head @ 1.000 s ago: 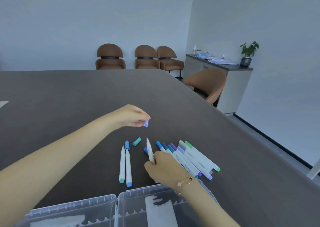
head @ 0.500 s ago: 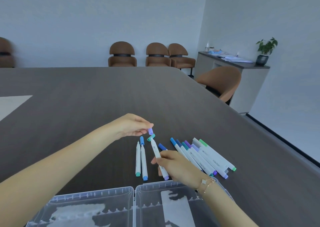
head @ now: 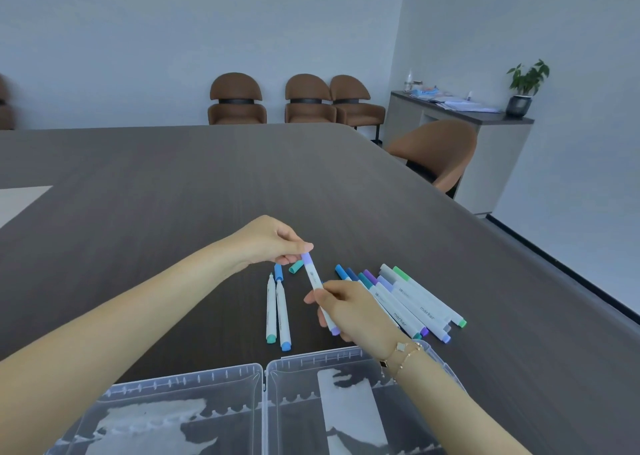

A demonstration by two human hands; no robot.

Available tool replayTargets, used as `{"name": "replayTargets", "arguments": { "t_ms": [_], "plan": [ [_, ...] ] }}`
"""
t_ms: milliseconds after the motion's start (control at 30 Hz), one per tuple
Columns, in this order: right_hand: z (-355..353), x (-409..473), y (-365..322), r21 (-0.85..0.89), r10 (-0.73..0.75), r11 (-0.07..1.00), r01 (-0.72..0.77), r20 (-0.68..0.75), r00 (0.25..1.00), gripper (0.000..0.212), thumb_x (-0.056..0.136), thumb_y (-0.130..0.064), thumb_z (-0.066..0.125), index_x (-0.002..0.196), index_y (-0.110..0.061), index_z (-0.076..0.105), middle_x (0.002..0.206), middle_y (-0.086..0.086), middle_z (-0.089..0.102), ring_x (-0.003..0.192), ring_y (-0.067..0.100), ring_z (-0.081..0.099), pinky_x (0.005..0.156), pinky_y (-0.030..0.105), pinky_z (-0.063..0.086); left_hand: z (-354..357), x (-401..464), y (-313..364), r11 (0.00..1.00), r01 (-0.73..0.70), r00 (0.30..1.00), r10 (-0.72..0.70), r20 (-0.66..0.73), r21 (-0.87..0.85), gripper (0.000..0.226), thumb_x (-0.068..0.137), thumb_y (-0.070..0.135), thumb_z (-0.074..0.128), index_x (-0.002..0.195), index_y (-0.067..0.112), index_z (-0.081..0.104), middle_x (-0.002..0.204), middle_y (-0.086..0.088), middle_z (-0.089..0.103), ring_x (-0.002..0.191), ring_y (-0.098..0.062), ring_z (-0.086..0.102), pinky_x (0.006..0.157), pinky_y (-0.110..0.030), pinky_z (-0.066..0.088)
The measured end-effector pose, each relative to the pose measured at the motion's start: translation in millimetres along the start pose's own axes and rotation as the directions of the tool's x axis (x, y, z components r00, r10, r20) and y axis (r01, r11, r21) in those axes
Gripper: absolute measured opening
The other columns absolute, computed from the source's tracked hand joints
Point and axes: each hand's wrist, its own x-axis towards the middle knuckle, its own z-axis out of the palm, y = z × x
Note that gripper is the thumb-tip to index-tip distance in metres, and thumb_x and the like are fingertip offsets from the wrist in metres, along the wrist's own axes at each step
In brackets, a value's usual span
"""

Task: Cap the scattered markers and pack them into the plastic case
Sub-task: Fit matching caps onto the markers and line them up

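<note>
My right hand (head: 349, 310) grips a white marker (head: 314, 279) with a lilac end, held slanted above the table. My left hand (head: 268, 239) pinches the lilac cap (head: 307, 258), which sits on the marker's upper tip. Two white markers (head: 277, 310) lie side by side on the dark table to the left; the teal-ended one has a bare tip, the blue one (head: 283, 307) wears its cap. A loose teal cap (head: 296, 266) lies just behind them. A bunch of several capped markers (head: 412, 298) lies to the right. The clear plastic case (head: 265, 373) lies open at the near edge.
The dark wooden table (head: 173, 184) stretches far ahead and to the left, with a pale sheet (head: 19, 200) at its left edge. Brown chairs (head: 298, 101) stand at the far side and at the right. A cabinet with a potted plant (head: 524, 87) stands by the right wall.
My right hand has lifted the marker off the table and my left hand has brought the lilac cap down onto its tip. The view has shifted a little.
</note>
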Motion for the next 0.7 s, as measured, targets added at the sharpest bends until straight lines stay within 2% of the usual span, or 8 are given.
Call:
{"name": "replayTargets", "arguments": {
  "t_ms": [100,200,300,367,467,533,600,700],
  "plan": [
    [-0.4,2.1,-1.6,0.06,0.03,0.998,-0.028,-0.021,0.999,0.022,0.098,-0.023,0.043,0.083,-0.024,0.06,0.063,-0.003,0.05,0.051,0.009,0.044,0.045,0.009,0.034,-0.7,0.1,4.3,1.0,-0.015,1.0,0.015,-0.013,-0.011,0.025,0.083,0.031,0.069,0.095,0.009,0.074,0.09,-0.007,0.071,0.085,-0.017,0.066,0.085,-0.03,0.056],
    [-4.7,4.8,-7.4,0.107,0.155,0.981,-0.162,0.073,0.985,0.023,0.096,-0.019,0.046,0.085,-0.015,0.065,0.061,0.001,0.046,0.047,0.01,0.037,0.041,0.013,0.029,-1.4,1.2,-0.1,0.994,-0.011,0.999,0.005,0.051,0.105,0.029,0.087,0.033,0.065,0.1,0.009,0.073,0.093,-0.005,0.072,0.091,-0.017,0.068,0.087,-0.028,0.055],
    [-5.2,14.8,-8.1,-0.194,0.121,0.973,-0.125,-0.03,0.992,0.02,0.094,-0.025,0.051,0.091,-0.009,0.062,0.07,0.004,0.05,0.052,0.01,0.042,0.048,0.013,0.033,-4.9,3.2,-7.7,0.954,0.024,0.999,-0.03,0.016,0.299,0.029,0.09,0.033,0.06,0.105,0.009,0.069,0.102,-0.002,0.069,0.093,-0.017,0.066,0.086,-0.028,0.054],
    [-5.8,18.3,-8.9,-0.388,0.063,0.919,-0.073,-0.038,0.997,0.016,0.093,-0.026,0.052,0.088,-0.012,0.056,0.075,0.004,0.053,0.057,0.009,0.046,0.051,0.013,0.033,-10.9,4.8,-12.4,0.926,0.065,0.997,-0.044,-0.065,0.372,0.025,0.091,0.03,0.058,0.104,0.011,0.069,0.102,-0.003,0.068,0.084,-0.015,0.063,0.077,-0.026,0.052],
    [-10.2,19.3,-7.0,-0.57,0.08,0.818,-0.076,-0.018,0.997,0.012,0.092,-0.022,0.052,0.092,-0.011,0.049,0.072,0.0,0.048,0.066,0.011,0.051,0.053,0.013,0.035,-18.4,6.7,-21.6,0.886,0.178,0.983,-0.143,-0.112,0.428,0.026,0.092,0.029,0.056,0.097,0.008,0.07,0.088,-0.005,0.067,0.073,-0.015,0.059,0.061,-0.02,0.046],
    [-12.6,20.9,-2.9,-0.664,0.078,0.742,-0.092,-0.051,0.996,0.015,0.093,-0.022,0.052,0.102,-0.011,0.05,0.084,0.002,0.052,0.086,0.018,0.058,0.065,0.014,0.04,-19.7,6.0,-27.4,0.849,0.257,0.96,-0.278,-0.024,0.461,0.029,0.092,0.031,0.056,0.094,0.005,0.069,0.078,-0.003,0.063,0.066,-0.013,0.057,0.057,-0.017,0.047],
    [-12.6,23.2,1.4,-0.719,0.08,0.683,-0.13,-0.104,0.991,0.019,0.095,-0.024,0.05,0.107,-0.01,0.053,0.096,0.006,0.054,0.089,0.018,0.057,0.067,0.017,0.042,-16.7,2.9,-30.9,0.83,0.317,0.904,-0.41,0.118,0.458,0.03,0.092,0.034,0.056,0.087,0.006,0.066,0.071,-0.001,0.061,0.057,-0.01,0.053,0.053,-0.015,0.046],
    [-11.0,27.0,5.6,-0.789,0.049,0.596,-0.148,-0.148,0.988,0.035,0.097,-0.036,0.045,0.118,-0.009,0.055,0.107,0.007,0.063,0.097,0.018,0.062,0.08,0.021,0.048,-9.0,-3.1,-34.2,0.828,0.318,0.882,-0.437,0.178,0.461,0.033,0.092,0.038,0.056,0.082,0.007,0.063,0.069,-0.001,0.06,0.054,-0.009,0.05,0.052,-0.016,0.047]
  ]
}}
